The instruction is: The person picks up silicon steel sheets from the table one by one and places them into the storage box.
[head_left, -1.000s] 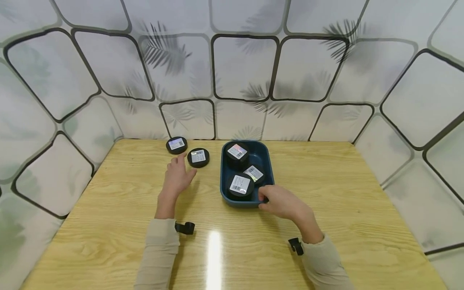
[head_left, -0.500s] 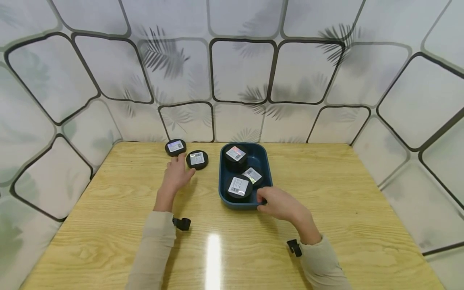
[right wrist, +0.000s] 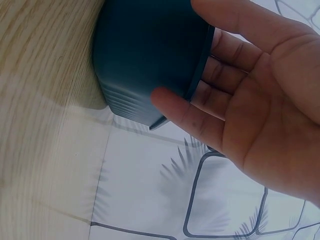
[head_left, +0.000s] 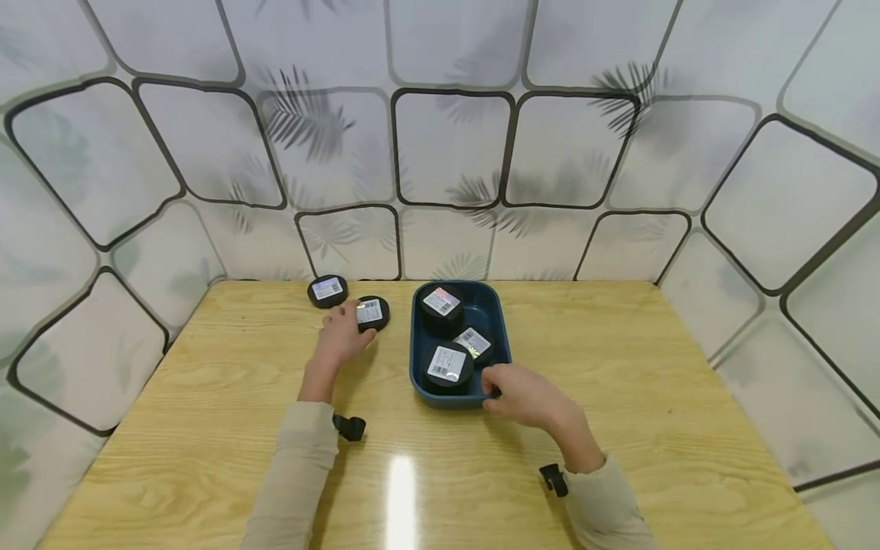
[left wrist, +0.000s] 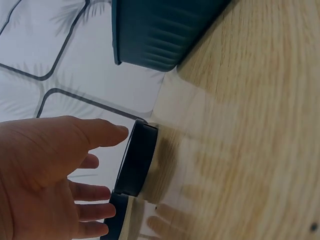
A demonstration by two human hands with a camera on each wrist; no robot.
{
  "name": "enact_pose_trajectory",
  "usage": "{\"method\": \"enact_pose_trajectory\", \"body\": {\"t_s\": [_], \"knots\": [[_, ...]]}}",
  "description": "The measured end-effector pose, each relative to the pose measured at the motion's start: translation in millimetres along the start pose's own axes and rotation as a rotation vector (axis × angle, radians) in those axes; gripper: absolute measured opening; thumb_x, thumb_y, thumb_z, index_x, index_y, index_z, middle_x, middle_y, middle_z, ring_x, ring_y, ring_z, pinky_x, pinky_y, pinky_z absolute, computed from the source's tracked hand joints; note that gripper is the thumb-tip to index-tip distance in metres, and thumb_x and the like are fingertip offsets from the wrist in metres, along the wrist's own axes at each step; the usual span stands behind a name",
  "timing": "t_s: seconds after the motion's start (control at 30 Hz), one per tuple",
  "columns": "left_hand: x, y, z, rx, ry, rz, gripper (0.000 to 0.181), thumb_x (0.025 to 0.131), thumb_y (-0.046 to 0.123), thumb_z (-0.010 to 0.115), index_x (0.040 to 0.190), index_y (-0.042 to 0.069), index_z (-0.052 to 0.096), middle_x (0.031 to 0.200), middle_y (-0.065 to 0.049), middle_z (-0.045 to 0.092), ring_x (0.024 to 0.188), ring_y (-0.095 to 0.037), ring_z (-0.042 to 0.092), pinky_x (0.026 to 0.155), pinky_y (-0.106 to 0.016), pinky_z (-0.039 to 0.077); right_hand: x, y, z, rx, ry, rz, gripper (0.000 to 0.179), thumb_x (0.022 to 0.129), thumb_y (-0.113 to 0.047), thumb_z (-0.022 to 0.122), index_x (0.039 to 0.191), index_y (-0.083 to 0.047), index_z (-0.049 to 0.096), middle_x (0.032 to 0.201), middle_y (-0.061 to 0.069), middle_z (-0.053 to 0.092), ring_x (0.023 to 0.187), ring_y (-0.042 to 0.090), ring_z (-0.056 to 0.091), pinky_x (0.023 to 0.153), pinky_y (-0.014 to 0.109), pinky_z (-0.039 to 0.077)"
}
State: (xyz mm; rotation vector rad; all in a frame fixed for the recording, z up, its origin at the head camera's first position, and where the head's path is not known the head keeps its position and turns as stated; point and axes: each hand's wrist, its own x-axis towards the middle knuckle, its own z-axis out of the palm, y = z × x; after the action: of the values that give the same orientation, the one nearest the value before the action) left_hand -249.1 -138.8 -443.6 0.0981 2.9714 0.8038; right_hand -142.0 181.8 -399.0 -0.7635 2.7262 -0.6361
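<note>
In the head view my left hand (head_left: 339, 336) is at a flat, round black container (head_left: 374, 313) with a white label, its fingertips over the near left part. The left wrist view shows the thumb by the upper edge of that black container (left wrist: 139, 160), fingers loosely extended rather than wrapped round it. A second labelled black container (head_left: 328, 291) lies just behind, to the left. My right hand (head_left: 525, 397) grips the near right corner of a dark blue bin (head_left: 486, 305). In the right wrist view its fingers hook over the rim of the bin (right wrist: 150, 50).
Inside the bin sit three more round black containers: one at the back left (head_left: 442, 302), one at the right (head_left: 474, 344) and one at the front (head_left: 448, 365). Behind the wooden table (head_left: 653, 428) rises a patterned backdrop (head_left: 447, 145).
My left hand has shifted right onto the nearer loose container, partly covering its label. My right hand stays at the bin corner. The head view has tilted slightly.
</note>
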Motion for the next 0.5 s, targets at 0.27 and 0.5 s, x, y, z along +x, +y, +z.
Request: {"method": "enact_pose_trajectory", "body": {"t_s": [0.27, 0.5], "knots": [[11.4, 5.7, 9.6, 0.038, -0.053, -0.025, 0.077, 0.097, 0.036, 0.06, 0.153, 0.002, 0.02, 0.143, -0.041, 0.029, 0.133, -0.058, 0.028, 0.107, -0.067, 0.028, -2.1, 1, 0, 0.002, 0.005, -0.007, 0.016, 0.087, -0.011, 0.072, 0.081, -0.015, 0.058, 0.075, -0.007, 0.054, 0.068, 0.011, 0.048, 0.063, 0.029, 0.043], [16.6, 11.3, 13.9, 0.014, -0.017, -0.063, 0.085, 0.095, 0.038, 0.063, 0.153, -0.001, 0.014, 0.145, -0.042, 0.025, 0.133, -0.058, 0.027, 0.107, -0.067, 0.027, -1.6, 2, 1, 0.003, 0.0, -0.004, 0.017, 0.088, -0.011, 0.072, 0.081, -0.016, 0.058, 0.076, -0.008, 0.054, 0.068, 0.011, 0.048, 0.064, 0.029, 0.043]]}}
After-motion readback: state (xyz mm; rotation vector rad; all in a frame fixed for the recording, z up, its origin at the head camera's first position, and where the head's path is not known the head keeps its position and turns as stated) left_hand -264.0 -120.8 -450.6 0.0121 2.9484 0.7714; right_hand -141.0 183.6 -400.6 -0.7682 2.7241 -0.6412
